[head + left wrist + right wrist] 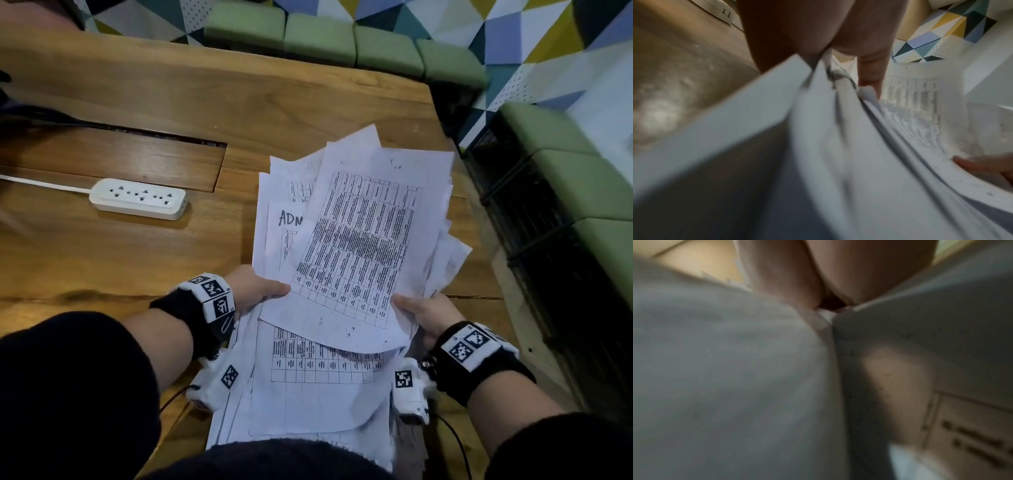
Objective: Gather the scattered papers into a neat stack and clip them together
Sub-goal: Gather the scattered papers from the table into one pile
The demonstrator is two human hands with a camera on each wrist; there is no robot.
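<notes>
A loose, fanned bundle of white printed papers (356, 240) with tables is held up over the wooden table (137, 102), its sheets askew. My left hand (260, 287) grips the bundle's lower left edge, thumb on top. My right hand (421, 311) grips the lower right edge, thumb on the top sheet. More sheets (308, 383) lie below, toward my lap. A paper clip (226, 325) is tucked on my left wrist strap. In the left wrist view the thumb pinches the papers (818, 129). The right wrist view shows blurred papers (735, 369) close up.
A white power strip (138, 198) with its cable lies on the table to the left, near a recessed wooden panel (113, 157). Green cushioned seats (342, 44) line the far side and the right. The table's right edge runs close beside the papers.
</notes>
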